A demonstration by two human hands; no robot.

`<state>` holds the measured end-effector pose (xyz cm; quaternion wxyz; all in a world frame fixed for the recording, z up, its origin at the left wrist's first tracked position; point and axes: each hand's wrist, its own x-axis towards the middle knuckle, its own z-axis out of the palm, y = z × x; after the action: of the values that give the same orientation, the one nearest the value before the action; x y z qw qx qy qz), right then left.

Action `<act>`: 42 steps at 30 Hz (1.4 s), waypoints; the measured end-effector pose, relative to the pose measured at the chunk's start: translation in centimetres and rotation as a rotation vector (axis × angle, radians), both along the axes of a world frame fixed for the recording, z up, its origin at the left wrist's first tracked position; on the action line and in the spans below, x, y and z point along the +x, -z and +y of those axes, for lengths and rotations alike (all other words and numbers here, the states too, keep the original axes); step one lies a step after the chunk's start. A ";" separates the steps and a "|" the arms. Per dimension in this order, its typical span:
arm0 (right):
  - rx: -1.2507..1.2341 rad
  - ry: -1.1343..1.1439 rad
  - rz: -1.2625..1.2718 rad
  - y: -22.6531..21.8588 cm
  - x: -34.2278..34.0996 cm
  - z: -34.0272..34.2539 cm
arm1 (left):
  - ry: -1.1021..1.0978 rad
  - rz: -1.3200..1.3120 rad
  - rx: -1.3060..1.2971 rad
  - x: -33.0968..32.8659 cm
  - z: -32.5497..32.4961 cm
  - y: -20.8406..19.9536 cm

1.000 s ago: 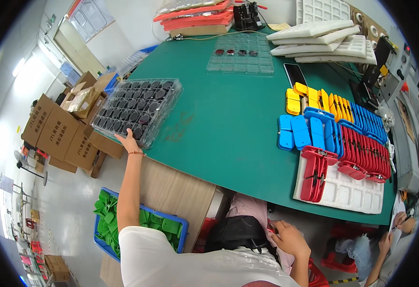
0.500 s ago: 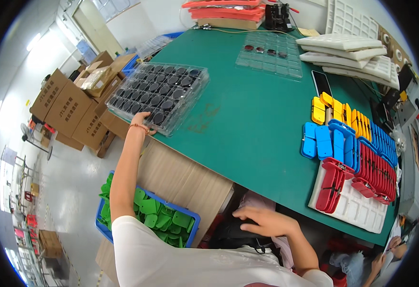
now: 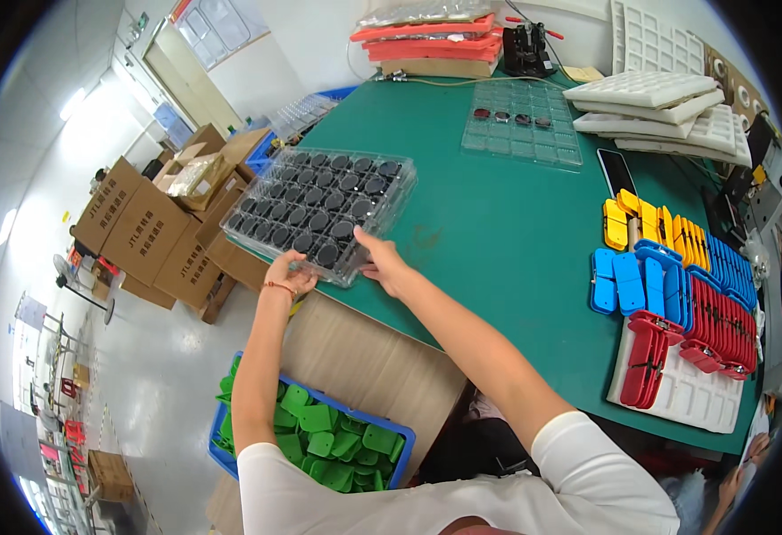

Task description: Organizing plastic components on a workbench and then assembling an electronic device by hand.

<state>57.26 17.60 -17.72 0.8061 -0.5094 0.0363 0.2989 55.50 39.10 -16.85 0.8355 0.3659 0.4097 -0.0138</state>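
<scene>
A stack of clear plastic trays point(image 3: 246, 234) lies at the green table's left edge, its top pockets filled with several round black discs. My left hand point(image 3: 293, 275) grips the near edge of the stack, fingers curled at the rim. At the near right corner, my right hand point(image 3: 384, 264) holds the same stack, thumb on top and fingers against the side. Beneath my left forearm stands a blue bin point(image 3: 319, 394) of green plastic pieces point(image 3: 319, 443).
Rows of yellow point(image 3: 649, 221), blue point(image 3: 627, 282) and red plastic pieces point(image 3: 645, 361) line the table's right side. Behind them are a phone point(image 3: 616, 172) and white foam trays point(image 3: 645, 86). Another clear tray point(image 3: 520, 143) holds several discs. Cardboard boxes point(image 3: 145, 218) stand left.
My right hand has come up from near my body to the near right corner of the tray stack. My left hand stays at the stack's near edge. The whole view has shifted slightly.
</scene>
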 end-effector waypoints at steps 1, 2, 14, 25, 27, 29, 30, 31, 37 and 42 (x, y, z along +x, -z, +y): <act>-0.031 -0.062 0.041 -0.8 1.4 0.1 | -0.006 -0.003 0.022 -0.1 -0.1 0.2; -0.054 -0.083 0.099 -1.4 2.3 0.1 | -0.011 -0.007 0.043 -0.1 -0.2 0.4; 0.407 0.025 0.318 0.2 0.4 -1.7 | 0.054 -0.004 -0.165 -5.1 -6.4 -3.1; 0.250 0.139 0.307 -3.4 -12.3 -11.7 | -0.258 -0.303 -0.204 -15.6 1.5 0.2; 0.215 0.172 0.304 -1.2 -13.9 -14.2 | -0.252 -0.330 -0.010 -15.5 5.4 1.3; 0.132 0.212 0.287 -1.6 -16.2 -16.3 | -0.167 -0.259 0.340 -14.5 7.5 1.1; 0.110 0.222 0.266 -1.8 -17.4 -17.7 | 0.019 -0.263 0.400 -13.5 8.2 0.6; 0.115 0.215 0.268 -1.8 -18.5 -18.8 | 0.200 -0.265 0.464 -12.8 8.4 -0.2; 0.057 0.432 0.246 -1.6 -25.3 -23.1 | 0.989 -0.034 0.231 -7.4 6.2 -0.1; 0.190 0.524 0.233 -0.5 -28.4 -23.6 | 0.940 -0.352 0.151 -6.6 0.0 2.3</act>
<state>28.85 -6.05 -17.21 0.8903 -0.3672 0.2307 0.1390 48.93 39.07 -19.12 0.7665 0.5670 0.0538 -0.2968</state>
